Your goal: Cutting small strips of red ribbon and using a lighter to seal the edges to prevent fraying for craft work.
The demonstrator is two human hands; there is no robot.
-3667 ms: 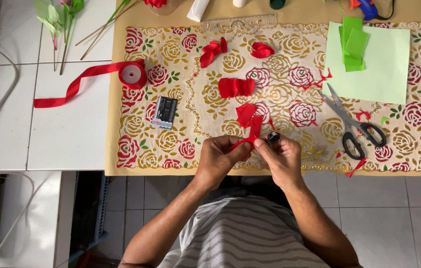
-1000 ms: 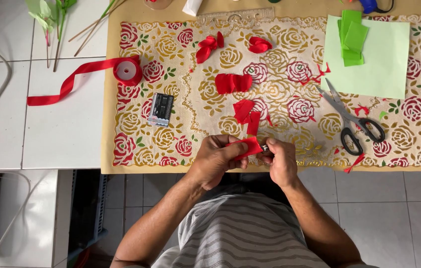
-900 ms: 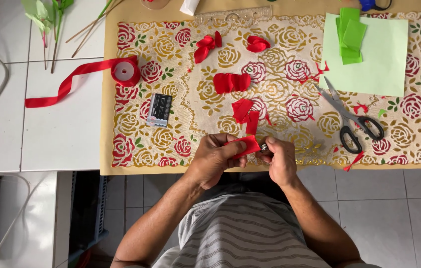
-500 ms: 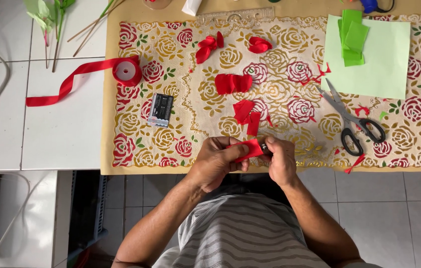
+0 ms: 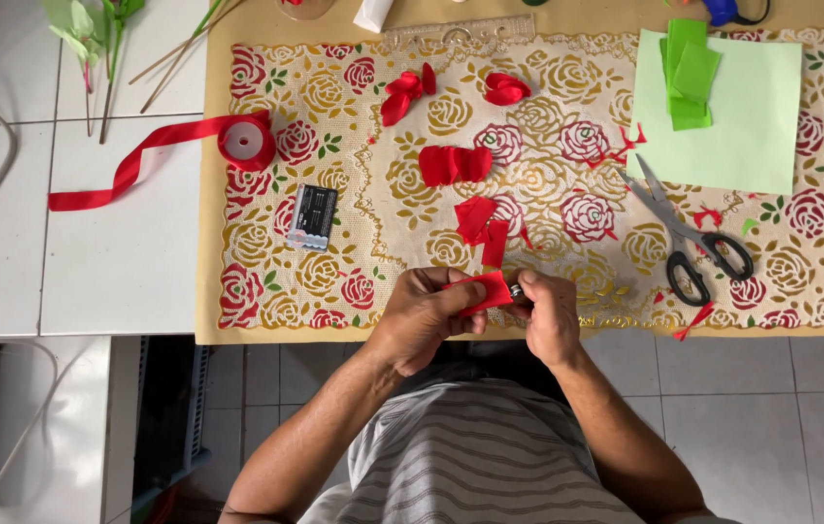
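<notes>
Both grips close on one red ribbon piece [image 5: 487, 289]: left hand [image 5: 424, 315] pinches its left end, right hand [image 5: 550, 312] its right end, at the near edge of the rose-patterned cloth [image 5: 334, 281] on the bench; loose red ribbon pieces [image 5: 482, 221] lie just beyond the hands; scissors [image 5: 689, 236] rest to their right.
</notes>
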